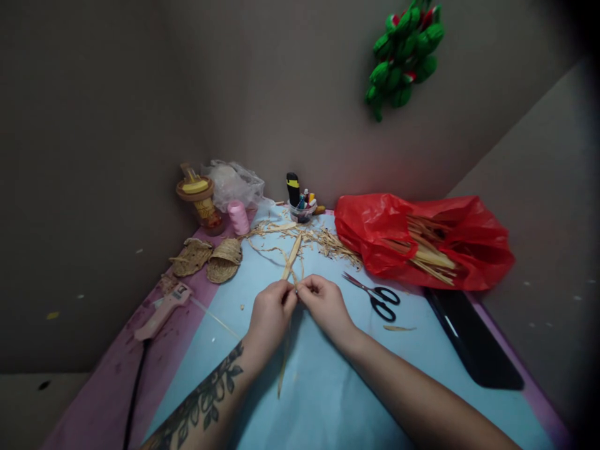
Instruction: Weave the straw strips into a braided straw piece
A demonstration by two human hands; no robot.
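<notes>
Both hands meet at the middle of the blue table cover (323, 375). My left hand (272, 309) is closed in a pinch on dry straw strips (292, 257). Touching or nearly touching it, my right hand (325, 306) pinches the same strips from the right. The strips fan out beyond the fingertips, one wide and flat, others thin and twisted. A thin strip end (281, 378) hangs below my left hand. Just where the strips cross between the fingertips is too small to make out.
Black-handled scissors (375, 297) lie right of my hands, near a red bag (375, 231) of straw and a black tray-like object (473, 340). Leftward are a pink glue gun (164, 309), woven pieces (225, 261), pink thread (238, 217) and a cup (204, 203). Straw scraps (335, 242) lie behind.
</notes>
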